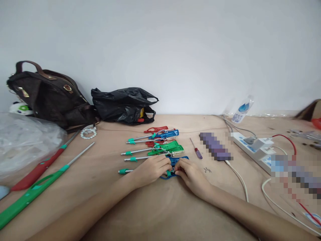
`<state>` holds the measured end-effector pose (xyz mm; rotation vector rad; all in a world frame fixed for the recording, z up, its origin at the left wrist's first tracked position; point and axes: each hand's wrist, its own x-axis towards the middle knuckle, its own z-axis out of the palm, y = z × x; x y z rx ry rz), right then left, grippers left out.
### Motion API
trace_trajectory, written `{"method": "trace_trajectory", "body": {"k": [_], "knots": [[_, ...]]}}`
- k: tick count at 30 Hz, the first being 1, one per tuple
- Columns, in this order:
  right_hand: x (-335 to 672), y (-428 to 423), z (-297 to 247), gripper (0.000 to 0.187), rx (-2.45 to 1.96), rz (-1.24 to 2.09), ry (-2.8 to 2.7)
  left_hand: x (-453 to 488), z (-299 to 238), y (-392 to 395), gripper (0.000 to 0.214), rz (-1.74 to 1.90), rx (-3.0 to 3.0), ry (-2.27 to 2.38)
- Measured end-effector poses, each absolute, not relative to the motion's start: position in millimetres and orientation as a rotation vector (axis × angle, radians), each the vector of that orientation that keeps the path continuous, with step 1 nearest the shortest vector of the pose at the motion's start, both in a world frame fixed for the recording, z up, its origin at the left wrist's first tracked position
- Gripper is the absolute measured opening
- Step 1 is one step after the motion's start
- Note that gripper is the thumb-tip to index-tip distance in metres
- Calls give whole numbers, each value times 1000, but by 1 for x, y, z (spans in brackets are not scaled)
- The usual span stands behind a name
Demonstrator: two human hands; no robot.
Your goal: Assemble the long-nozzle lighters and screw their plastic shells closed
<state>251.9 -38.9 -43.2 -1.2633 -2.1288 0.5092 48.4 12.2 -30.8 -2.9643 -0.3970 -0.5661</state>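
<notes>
Both hands meet at an opened blue stick lighter [165,177] lying on the table. My left hand [155,170] is closed, its fingertips pinching the lighter from the left. From the other side my right hand [192,174] also grips it, thumb and fingers bent over small inner parts I cannot make out. The nozzle tube [123,171] with its teal tip sticks out left behind my left wrist. Just beyond lie more opened lighters: a green one [170,147], a blue one [172,133] and red casing [155,130]. A purple-handled screwdriver [198,153] and several small screws [207,170] lie right of the hands.
At left lie a closed red lighter [37,172], a green lighter [32,194] and a beaded bracelet [88,133]. A dark bag [52,97] and black plastic bag [120,105] stand by the wall. On the right are a phone [216,147], power strip [253,150], cables and bottle [242,108].
</notes>
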Motion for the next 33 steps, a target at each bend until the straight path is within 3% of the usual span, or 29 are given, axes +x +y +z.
{"method": "trace_trajectory", "body": {"k": [19,33], "knots": [[252,-41,-49,19,-1155,270,-2258,49,-30,13,13,-603,-2998,-361],[251,-40,-49,18,-1227,432,-2102,46,-34,10,15,-686,-3002,-458]]}}
